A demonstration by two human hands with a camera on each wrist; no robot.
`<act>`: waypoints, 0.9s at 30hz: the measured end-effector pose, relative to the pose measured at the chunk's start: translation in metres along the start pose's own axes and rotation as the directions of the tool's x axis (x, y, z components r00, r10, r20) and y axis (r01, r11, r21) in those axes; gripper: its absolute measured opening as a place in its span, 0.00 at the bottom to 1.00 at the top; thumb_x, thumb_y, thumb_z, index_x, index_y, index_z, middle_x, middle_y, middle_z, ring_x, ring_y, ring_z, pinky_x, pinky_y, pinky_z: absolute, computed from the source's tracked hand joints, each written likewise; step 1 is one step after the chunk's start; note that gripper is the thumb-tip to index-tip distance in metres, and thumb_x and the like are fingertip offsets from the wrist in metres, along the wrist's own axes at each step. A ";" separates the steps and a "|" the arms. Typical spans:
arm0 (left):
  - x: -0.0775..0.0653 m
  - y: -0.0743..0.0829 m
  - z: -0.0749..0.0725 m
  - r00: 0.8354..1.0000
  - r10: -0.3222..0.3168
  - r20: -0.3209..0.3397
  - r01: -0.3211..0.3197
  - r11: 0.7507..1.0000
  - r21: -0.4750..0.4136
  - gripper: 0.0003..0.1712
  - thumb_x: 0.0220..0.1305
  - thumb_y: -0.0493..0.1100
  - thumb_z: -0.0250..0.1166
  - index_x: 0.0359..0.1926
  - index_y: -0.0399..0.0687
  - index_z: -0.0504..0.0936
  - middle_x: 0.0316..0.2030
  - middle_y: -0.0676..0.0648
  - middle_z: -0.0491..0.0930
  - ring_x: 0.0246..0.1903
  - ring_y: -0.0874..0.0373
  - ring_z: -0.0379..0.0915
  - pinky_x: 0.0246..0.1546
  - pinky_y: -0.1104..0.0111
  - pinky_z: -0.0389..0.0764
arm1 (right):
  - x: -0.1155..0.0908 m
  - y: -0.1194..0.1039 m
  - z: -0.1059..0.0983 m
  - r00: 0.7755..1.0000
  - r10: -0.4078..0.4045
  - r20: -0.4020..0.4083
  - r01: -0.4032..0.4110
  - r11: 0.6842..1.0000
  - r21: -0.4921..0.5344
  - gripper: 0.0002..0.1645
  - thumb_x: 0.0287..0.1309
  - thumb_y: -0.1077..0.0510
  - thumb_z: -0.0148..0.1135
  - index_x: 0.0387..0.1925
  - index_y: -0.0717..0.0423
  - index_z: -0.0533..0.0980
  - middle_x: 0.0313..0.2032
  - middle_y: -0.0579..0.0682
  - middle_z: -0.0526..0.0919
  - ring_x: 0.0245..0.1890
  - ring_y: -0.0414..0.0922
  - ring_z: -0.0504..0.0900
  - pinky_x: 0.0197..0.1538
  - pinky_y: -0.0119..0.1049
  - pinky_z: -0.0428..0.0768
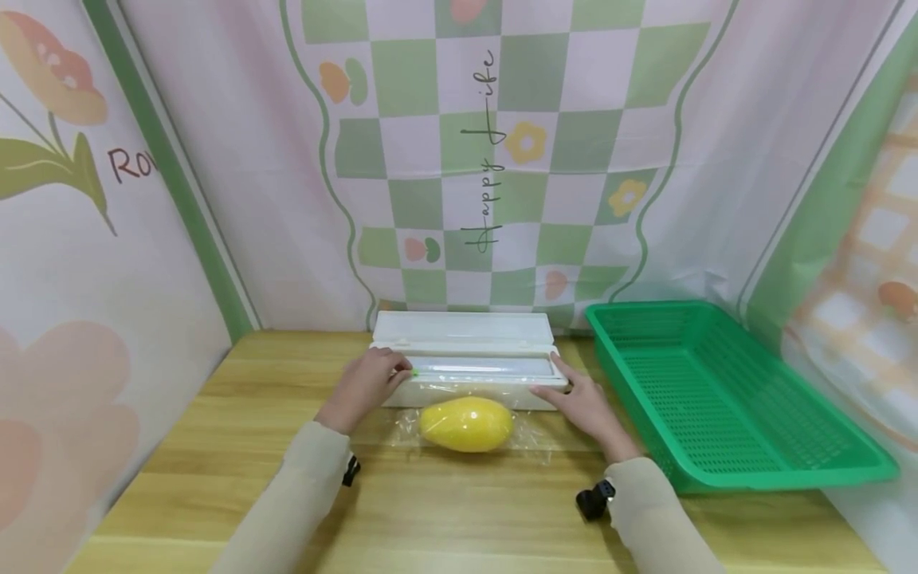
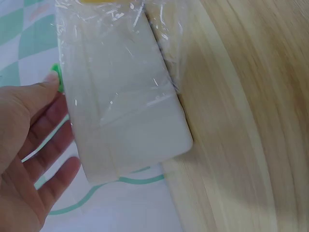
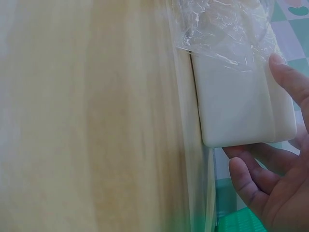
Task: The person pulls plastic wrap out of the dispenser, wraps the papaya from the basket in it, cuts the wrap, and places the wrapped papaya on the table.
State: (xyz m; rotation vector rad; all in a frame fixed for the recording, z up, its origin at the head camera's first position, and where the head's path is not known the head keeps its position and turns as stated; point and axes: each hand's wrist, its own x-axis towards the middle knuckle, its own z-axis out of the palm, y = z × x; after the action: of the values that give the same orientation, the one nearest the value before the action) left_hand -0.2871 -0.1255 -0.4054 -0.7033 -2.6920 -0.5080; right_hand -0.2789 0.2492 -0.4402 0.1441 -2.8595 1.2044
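A white cling film dispenser box (image 1: 402, 395) stands on the table with its lid (image 1: 462, 327) raised at the back and a film roll (image 1: 480, 366) inside. My left hand (image 1: 367, 384) pinches a small green slide cutter (image 2: 58, 77) at the left part of the box's front edge. At the right end, my right hand (image 1: 584, 405) grips the box, its thumb (image 3: 285, 72) on the edge. Clear cling film (image 3: 217, 34) hangs over the box's front face. Just before the box lies a yellow mango-like fruit (image 1: 466, 425), with crinkled film around it.
To the right of the box sits a green perforated plastic basket (image 1: 717, 482). The wooden table (image 1: 459, 518) extends toward me. A patterned cloth (image 1: 473, 183) hangs directly behind the box. Dark straps are on both wrists.
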 end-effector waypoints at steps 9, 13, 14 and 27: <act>-0.004 0.000 -0.001 1.000 0.001 -0.030 0.000 0.999 0.043 0.06 0.66 0.45 0.69 0.40 0.50 0.88 0.38 0.51 0.86 0.38 0.56 0.81 0.38 0.63 0.83 | 0.000 -0.001 0.001 1.000 0.007 0.001 -0.007 1.000 0.016 0.60 0.55 0.25 0.63 0.79 0.44 0.51 0.74 0.66 0.54 0.73 0.65 0.51 0.70 0.64 0.56; -0.007 -0.002 -0.003 1.000 -0.003 -0.025 0.004 0.999 0.033 0.06 0.67 0.44 0.69 0.40 0.49 0.88 0.40 0.50 0.86 0.40 0.55 0.81 0.41 0.62 0.84 | 0.000 -0.001 0.001 1.000 0.008 0.003 -0.009 1.000 0.018 0.60 0.54 0.25 0.63 0.79 0.44 0.51 0.74 0.66 0.53 0.73 0.65 0.51 0.70 0.64 0.56; -0.007 -0.003 -0.003 1.000 -0.008 -0.025 0.009 1.000 0.028 0.06 0.66 0.44 0.69 0.40 0.48 0.88 0.40 0.50 0.86 0.40 0.54 0.81 0.42 0.62 0.83 | 0.000 -0.001 0.002 1.000 0.009 0.004 -0.009 1.000 0.018 0.60 0.54 0.25 0.63 0.79 0.44 0.51 0.74 0.66 0.53 0.73 0.65 0.51 0.70 0.64 0.56; -0.022 -0.024 -0.010 0.998 -0.037 -0.057 0.033 0.998 -0.058 0.06 0.67 0.39 0.67 0.41 0.41 0.86 0.38 0.46 0.80 0.39 0.52 0.78 0.43 0.61 0.83 | 0.001 0.000 0.000 1.000 0.015 0.015 -0.015 1.000 0.015 0.60 0.54 0.24 0.62 0.79 0.43 0.50 0.74 0.67 0.54 0.73 0.66 0.52 0.69 0.64 0.58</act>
State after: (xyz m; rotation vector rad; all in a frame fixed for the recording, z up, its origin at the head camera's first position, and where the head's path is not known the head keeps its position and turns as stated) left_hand -0.2791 -0.1580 -0.4108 -0.6470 -2.6489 -0.6072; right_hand -0.2801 0.2491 -0.4395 0.1327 -2.8699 1.2332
